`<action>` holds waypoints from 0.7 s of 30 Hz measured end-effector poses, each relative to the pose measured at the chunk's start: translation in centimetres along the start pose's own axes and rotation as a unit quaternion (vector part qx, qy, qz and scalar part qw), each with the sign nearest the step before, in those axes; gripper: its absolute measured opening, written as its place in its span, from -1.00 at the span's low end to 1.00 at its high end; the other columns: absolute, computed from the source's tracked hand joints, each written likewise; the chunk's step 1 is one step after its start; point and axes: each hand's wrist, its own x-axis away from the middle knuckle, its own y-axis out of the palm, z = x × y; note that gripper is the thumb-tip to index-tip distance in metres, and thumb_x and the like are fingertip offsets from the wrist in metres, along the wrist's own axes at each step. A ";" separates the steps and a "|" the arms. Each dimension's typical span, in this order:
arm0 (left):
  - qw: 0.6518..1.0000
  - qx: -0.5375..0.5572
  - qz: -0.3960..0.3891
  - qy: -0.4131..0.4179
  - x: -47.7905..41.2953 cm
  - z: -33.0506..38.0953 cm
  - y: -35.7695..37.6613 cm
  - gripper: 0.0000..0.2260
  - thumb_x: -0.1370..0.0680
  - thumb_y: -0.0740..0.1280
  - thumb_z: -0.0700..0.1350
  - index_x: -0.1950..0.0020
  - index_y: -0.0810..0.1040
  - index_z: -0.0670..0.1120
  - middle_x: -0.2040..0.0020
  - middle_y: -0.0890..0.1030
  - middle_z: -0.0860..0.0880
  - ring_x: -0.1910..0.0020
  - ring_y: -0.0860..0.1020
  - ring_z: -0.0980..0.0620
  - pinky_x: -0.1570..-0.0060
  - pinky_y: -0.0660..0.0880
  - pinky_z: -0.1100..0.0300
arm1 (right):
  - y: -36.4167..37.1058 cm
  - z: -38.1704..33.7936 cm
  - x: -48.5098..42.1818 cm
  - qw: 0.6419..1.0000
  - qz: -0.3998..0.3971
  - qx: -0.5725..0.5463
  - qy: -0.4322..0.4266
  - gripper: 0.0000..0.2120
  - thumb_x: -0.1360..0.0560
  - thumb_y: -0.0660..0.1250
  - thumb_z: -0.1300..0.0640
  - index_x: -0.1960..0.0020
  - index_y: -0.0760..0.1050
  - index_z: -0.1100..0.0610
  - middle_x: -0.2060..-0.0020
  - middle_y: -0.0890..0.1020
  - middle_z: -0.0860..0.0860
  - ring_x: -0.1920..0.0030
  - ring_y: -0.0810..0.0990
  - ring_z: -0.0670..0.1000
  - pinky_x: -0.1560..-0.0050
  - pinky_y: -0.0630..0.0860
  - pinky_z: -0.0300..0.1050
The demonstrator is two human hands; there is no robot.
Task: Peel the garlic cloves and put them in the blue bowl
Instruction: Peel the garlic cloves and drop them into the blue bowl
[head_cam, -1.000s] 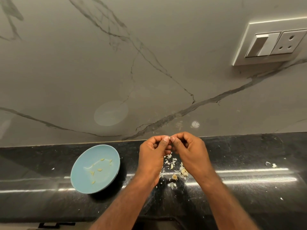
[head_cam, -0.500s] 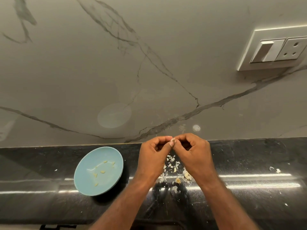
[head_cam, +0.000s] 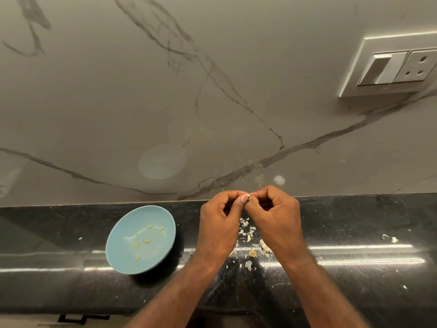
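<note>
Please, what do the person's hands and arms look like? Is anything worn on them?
The left hand and right hand are bare: no gloves, no visible rings. The forearms are bare too, with no sleeve, watch or bracelet in view.

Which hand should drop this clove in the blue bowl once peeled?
Left, probably: the left hand is nearer the blue bowl; the right hand would have to cross over it. Both pinch the clove.
</note>
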 end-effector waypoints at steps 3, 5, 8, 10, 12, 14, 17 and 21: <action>1.000 -0.012 -0.002 0.015 0.0 0.0 0.1 -0.86 -0.58 0.39 -0.19 0.02 0.66 0.05 0.12 0.70 0.05 0.08 0.67 0.12 0.07 0.59 0.28 | -0.1 -0.3 0.1 1.000 0.006 -0.013 0.017 -0.86 -0.46 0.50 0.19 0.25 0.58 0.13 0.37 0.64 0.03 0.35 0.61 0.03 0.33 0.58 -0.17; 1.000 -0.018 -0.004 0.020 0.1 0.1 0.2 -0.86 -0.59 0.39 -0.18 0.02 0.65 0.07 0.11 0.70 0.04 0.08 0.67 0.12 0.06 0.60 0.27 | -0.1 -0.6 0.1 0.999 0.011 -0.029 0.029 -0.85 -0.44 0.50 0.20 0.27 0.58 0.15 0.39 0.63 0.04 0.40 0.55 -0.04 0.35 0.56 -0.17; 1.000 -0.013 -0.008 0.015 0.0 0.2 0.4 -0.87 -0.59 0.39 -0.17 0.01 0.66 0.06 0.10 0.70 0.02 0.08 0.67 0.09 0.04 0.62 0.21 | -0.3 -1.0 0.0 0.996 0.011 -0.071 0.050 -0.84 -0.44 0.50 0.24 0.27 0.58 0.18 0.44 0.60 -0.01 0.42 0.49 -0.16 0.36 0.49 -0.28; 1.000 0.001 -0.016 0.005 0.0 0.4 0.4 -0.91 -0.59 0.39 -0.16 0.00 0.67 0.00 0.10 0.70 0.01 0.07 0.68 0.07 0.03 0.63 0.17 | -0.5 -1.1 0.0 0.993 0.006 -0.100 0.060 -0.84 -0.45 0.50 0.25 0.28 0.57 0.19 0.47 0.59 -0.05 0.44 0.50 -0.18 0.37 0.48 -0.31; 1.000 0.012 -0.023 -0.007 -0.1 0.5 0.4 -0.92 -0.59 0.39 -0.15 -0.01 0.68 -0.05 0.10 0.71 0.00 0.07 0.69 0.04 0.01 0.64 0.13 | -0.7 -1.2 0.0 0.991 0.001 -0.119 0.067 -0.84 -0.45 0.49 0.26 0.27 0.57 0.21 0.46 0.60 -0.03 0.43 0.54 -0.16 0.37 0.49 -0.32; 0.999 0.016 -0.027 -0.017 -0.1 0.6 0.5 -0.92 -0.59 0.39 -0.14 -0.02 0.68 -0.07 0.10 0.71 0.00 0.07 0.69 0.04 -0.01 0.64 0.10 | -0.9 -1.3 -0.1 0.987 0.000 -0.138 0.076 -0.84 -0.45 0.49 0.27 0.26 0.56 0.24 0.46 0.61 -0.02 0.43 0.56 -0.15 0.37 0.50 -0.33; 0.999 0.010 -0.034 -0.019 -0.3 0.7 0.4 -0.92 -0.59 0.39 -0.12 -0.03 0.68 -0.06 0.12 0.71 0.00 0.10 0.68 0.04 0.00 0.64 0.09 | -0.8 -1.2 -0.3 0.982 -0.002 -0.166 0.093 -0.85 -0.45 0.48 0.29 0.26 0.55 0.23 0.46 0.61 -0.01 0.43 0.56 -0.12 0.38 0.49 -0.31; 0.997 0.049 -0.042 -0.042 -0.6 1.1 0.1 -0.93 -0.58 0.38 -0.17 0.00 0.67 -0.08 0.16 0.71 -0.01 0.16 0.67 0.12 0.10 0.59 0.25 | -0.7 -0.8 -0.4 0.956 -0.021 -0.255 0.146 -0.88 -0.50 0.40 0.35 0.21 0.55 0.24 0.42 0.59 0.07 0.43 0.50 -0.04 0.42 0.46 -0.25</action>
